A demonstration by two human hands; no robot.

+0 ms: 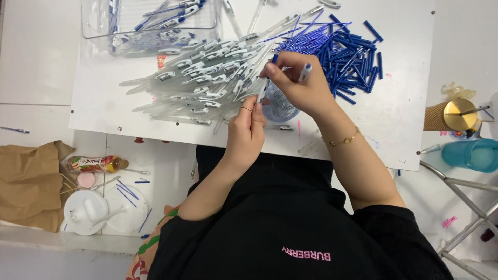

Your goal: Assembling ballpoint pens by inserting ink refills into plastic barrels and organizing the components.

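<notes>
Head view, looking straight down at a flat white board (104, 103) used as the work surface. Near the board's front edge, left hand (248, 129) closed around the lower end of a clear plastic pen barrel (262, 92), ring on one finger. Right hand (301, 85) just above it, fingertips pinching the barrel's top end, with a small blue-and-white pen piece (305, 72) tucked between two other fingers. So both hands gripping, barrel bridging them, tilted a bit.

Directly under the hands on the board: a small round blue bowl (280, 109), mostly hidden, contents look like tiny shiny bits, can't tell more. Behind the hands, fanned across the board's middle, a big pile of frosted clear pen barrels (202, 78), smooth and slim. To the board's back right, a heap of thin blue refill sticks (353, 57), matte, straight. At the board's back-left corner, a clear rectangular plastic bin (150, 26) with finished pens inside. Off the board's right edge, a teal plastic cup (474, 154); off its left, a crumpled brown paper bag (31, 181).
</notes>
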